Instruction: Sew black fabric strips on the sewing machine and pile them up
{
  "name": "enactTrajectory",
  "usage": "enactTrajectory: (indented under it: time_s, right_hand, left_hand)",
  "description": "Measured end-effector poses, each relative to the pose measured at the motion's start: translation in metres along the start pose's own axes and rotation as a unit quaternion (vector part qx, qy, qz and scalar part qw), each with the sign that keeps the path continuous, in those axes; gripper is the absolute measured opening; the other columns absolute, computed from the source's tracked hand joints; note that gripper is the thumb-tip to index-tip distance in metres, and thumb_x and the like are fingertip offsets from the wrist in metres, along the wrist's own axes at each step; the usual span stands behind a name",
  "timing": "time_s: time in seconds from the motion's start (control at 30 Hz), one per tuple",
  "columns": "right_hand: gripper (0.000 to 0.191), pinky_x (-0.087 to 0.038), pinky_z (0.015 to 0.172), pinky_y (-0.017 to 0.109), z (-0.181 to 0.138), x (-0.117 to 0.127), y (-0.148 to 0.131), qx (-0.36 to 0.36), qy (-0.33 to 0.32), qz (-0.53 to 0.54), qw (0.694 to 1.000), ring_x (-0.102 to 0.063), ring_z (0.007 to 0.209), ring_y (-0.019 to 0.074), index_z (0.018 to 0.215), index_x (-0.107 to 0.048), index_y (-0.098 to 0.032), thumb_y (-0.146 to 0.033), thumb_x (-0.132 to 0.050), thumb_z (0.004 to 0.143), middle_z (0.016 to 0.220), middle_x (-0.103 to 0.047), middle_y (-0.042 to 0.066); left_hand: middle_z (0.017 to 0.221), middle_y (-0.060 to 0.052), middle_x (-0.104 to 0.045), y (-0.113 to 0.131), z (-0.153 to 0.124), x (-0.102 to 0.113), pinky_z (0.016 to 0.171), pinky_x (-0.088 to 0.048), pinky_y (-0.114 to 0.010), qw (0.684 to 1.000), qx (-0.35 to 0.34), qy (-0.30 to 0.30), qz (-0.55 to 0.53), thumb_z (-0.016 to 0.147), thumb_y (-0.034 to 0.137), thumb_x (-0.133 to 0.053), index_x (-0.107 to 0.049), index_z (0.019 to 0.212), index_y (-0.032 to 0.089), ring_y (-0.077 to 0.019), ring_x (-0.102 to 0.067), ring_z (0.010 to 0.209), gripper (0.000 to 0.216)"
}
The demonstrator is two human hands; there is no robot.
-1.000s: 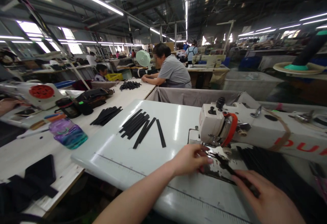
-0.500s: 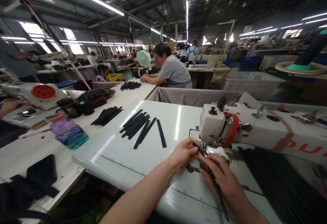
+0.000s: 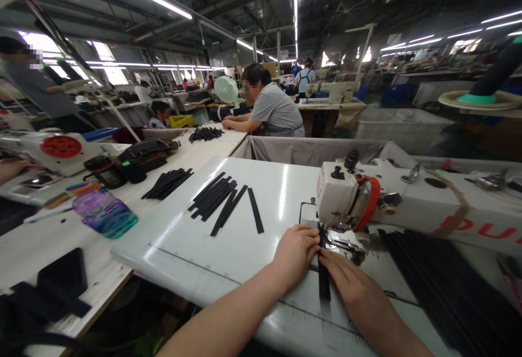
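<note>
A narrow black fabric strip (image 3: 324,285) lies lengthwise on the white machine bed, its far end under the head of the sewing machine (image 3: 339,196). On the strip's left side my left hand (image 3: 294,255) has its fingers bent and pressed together on it, close to the presser foot. Along the right edge rests my right hand (image 3: 346,280), nearly flat, its stretched fingertips touching the strip. The needle area is partly hidden by the machine head and my fingers. Left of my hands lie a single loose strip (image 3: 255,210) and a group of short black strips (image 3: 214,196).
Long black strips (image 3: 432,286) lie right of the needle, beneath the machine arm. A purple-and-teal bottle (image 3: 105,213), a dark jar (image 3: 105,171) and more strips (image 3: 167,183) are on the left table. A co-worker (image 3: 273,104) leans over the far table; a fabric-lined bin (image 3: 310,150) stands behind mine.
Both hands have lowered the strip from a raised, edge-on hold to flat on the bed under the machine head. My right hand has flattened beside it. The view has shifted slightly.
</note>
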State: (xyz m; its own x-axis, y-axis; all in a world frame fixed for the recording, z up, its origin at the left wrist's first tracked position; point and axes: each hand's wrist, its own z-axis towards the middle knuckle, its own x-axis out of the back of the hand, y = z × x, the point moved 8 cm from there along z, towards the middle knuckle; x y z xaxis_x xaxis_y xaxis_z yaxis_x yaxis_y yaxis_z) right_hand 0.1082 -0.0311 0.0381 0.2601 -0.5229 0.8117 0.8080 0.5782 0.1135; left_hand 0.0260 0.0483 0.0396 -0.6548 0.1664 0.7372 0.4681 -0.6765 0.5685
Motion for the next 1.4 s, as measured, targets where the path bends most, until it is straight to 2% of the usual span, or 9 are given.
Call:
enactTrajectory:
  time_s: [0.17,0.37,0.63,0.93,1.17,1.27,1.4]
  right_hand:
    - [0.039,-0.056,0.085,0.029,-0.003,-0.004,0.008,-0.038,-0.003,0.013,0.999,-0.066,0.102,0.0185,0.115,-0.061,-0.014,-0.004,-0.036,0.086,0.113,-0.068,0.012]
    - [0.036,-0.056,0.088,0.032,-0.006,-0.002,0.007,-0.006,0.009,0.01,1.0,-0.066,0.105,0.0198,0.115,-0.063,-0.014,-0.008,-0.039,0.09,0.114,-0.068,0.013]
    - [0.034,-0.057,0.086,0.031,-0.001,0.008,0.003,0.001,0.005,0.004,1.0,-0.067,0.101,0.0198,0.11,-0.066,-0.011,-0.011,-0.038,0.092,0.111,-0.07,0.013]
    - [0.035,-0.057,0.089,0.032,0.0,0.006,0.009,-0.037,0.008,0.043,0.998,-0.067,0.103,0.0193,0.113,-0.066,-0.014,-0.01,-0.041,0.089,0.112,-0.07,0.012]
    - [0.033,-0.055,0.09,0.032,0.002,0.003,0.018,-0.075,-0.005,0.062,0.995,-0.065,0.105,0.0183,0.115,-0.063,-0.017,-0.011,-0.042,0.09,0.113,-0.069,0.009]
    - [0.035,-0.055,0.09,0.033,0.007,0.007,0.023,-0.083,-0.004,0.079,0.993,-0.065,0.102,0.018,0.11,-0.064,-0.018,-0.006,-0.041,0.087,0.107,-0.069,0.007]
    - [0.031,-0.055,0.081,0.03,0.008,0.013,0.027,-0.105,-0.014,0.14,0.984,-0.065,0.091,0.0169,0.095,-0.066,-0.021,-0.006,-0.042,0.085,0.095,-0.069,0.005]
  left_hand:
    - [0.111,-0.006,-0.071,-0.001,0.005,-0.001,0.1,-0.047,-0.037,1.0,-0.001,0.001,0.013,0.091,0.015,-0.056,-0.069,0.087,0.016,-0.0225,-0.06,0.11,0.014]
    - [0.11,-0.008,-0.071,0.003,0.004,-0.001,0.106,-0.044,-0.034,1.0,-0.03,-0.01,0.003,0.091,0.014,-0.056,-0.069,0.088,0.015,-0.0204,-0.063,0.108,0.013]
    - [0.111,-0.008,-0.07,0.003,0.003,-0.005,0.105,-0.045,-0.038,0.999,-0.023,-0.014,0.021,0.091,0.013,-0.053,-0.068,0.088,0.017,-0.0208,-0.063,0.106,0.016]
    - [0.103,-0.009,-0.069,0.012,0.005,-0.004,0.101,-0.048,-0.037,0.999,-0.024,-0.005,0.049,0.093,0.013,-0.047,-0.065,0.082,0.016,-0.022,-0.061,0.104,0.021]
    - [0.109,-0.01,-0.068,0.008,0.007,-0.006,0.098,-0.049,-0.041,0.999,-0.011,0.012,0.051,0.094,0.016,-0.046,-0.065,0.087,0.017,-0.0243,-0.06,0.108,0.02]
    - [0.108,-0.011,-0.068,0.006,0.009,-0.006,0.098,-0.05,-0.04,0.999,-0.006,0.016,0.048,0.094,0.015,-0.045,-0.065,0.088,0.016,-0.024,-0.06,0.107,0.02]
    - [0.111,-0.01,-0.068,0.004,0.009,-0.006,0.102,-0.048,-0.038,0.999,-0.005,0.021,0.033,0.091,0.01,-0.047,-0.066,0.092,0.015,-0.0228,-0.059,0.109,0.02]
